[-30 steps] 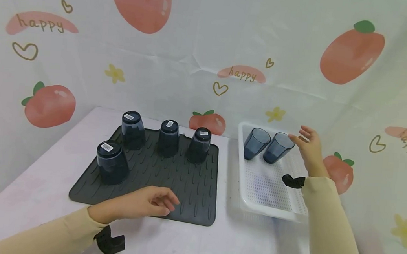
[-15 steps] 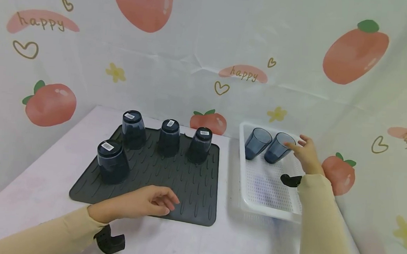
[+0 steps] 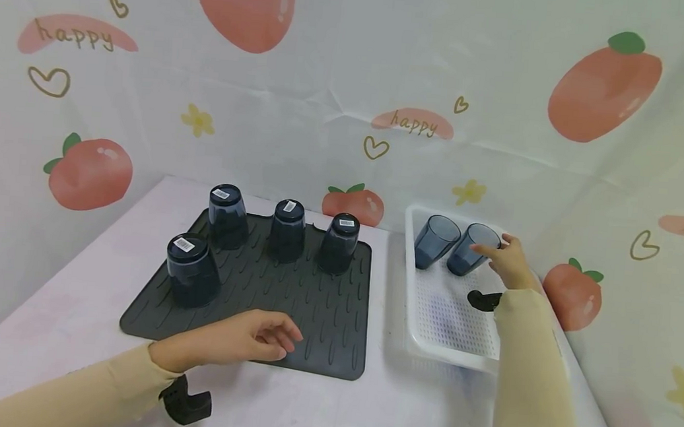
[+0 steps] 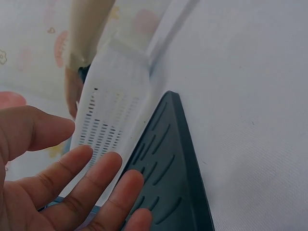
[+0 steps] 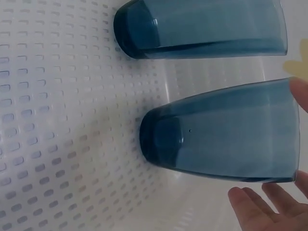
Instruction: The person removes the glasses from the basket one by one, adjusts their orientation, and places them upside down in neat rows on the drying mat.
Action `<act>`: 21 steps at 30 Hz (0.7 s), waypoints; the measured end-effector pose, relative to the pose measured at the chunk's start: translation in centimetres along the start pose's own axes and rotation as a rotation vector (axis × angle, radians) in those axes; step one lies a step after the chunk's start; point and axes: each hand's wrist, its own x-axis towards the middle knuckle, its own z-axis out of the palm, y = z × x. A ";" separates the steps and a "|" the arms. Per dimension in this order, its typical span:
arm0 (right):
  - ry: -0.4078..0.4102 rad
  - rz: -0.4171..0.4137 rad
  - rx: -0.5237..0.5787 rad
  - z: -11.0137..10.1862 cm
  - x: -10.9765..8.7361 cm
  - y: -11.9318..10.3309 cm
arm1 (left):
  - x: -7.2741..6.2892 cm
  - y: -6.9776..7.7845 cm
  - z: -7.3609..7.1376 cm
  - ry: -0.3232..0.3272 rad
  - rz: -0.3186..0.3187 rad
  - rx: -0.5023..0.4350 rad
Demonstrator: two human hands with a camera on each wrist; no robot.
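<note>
In the head view two blue-tinted glasses stand mouth up and leaning in the white perforated basket (image 3: 409,291). My right hand (image 3: 508,261) is at the rim of the right-hand glass (image 3: 466,252), thumb on one side and fingers on the other. The right wrist view has the thumb (image 5: 299,91) at that rim and the fingertips (image 5: 240,197) just beside the opposite wall. The other glass (image 3: 433,244) is close to its left. My left hand (image 3: 250,336) hovers over the front edge of the dark drying mat (image 3: 334,319), fingers loosely bent, holding nothing.
Several dark blue glasses stand upside down on the mat, among them one at the left front (image 3: 191,276) and one at the back right (image 3: 338,246). A patterned cloth (image 3: 304,72) hangs behind the white table (image 3: 358,413).
My right hand has moved down and left from above the basket's right side, bringing thumb and fingers around the right-hand glass's rim. The left hand has stayed in place.
</note>
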 end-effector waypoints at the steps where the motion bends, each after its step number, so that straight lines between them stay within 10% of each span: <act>1: -0.002 0.002 0.001 0.0 0.1 0.0 | 0.0 0.1 0.0 -0.002 0.004 -0.004; 21: 0.069 0.048 -0.017 1.0 2.0 1.0 | -0.2 -0.2 0.0 0.012 -0.023 0.017</act>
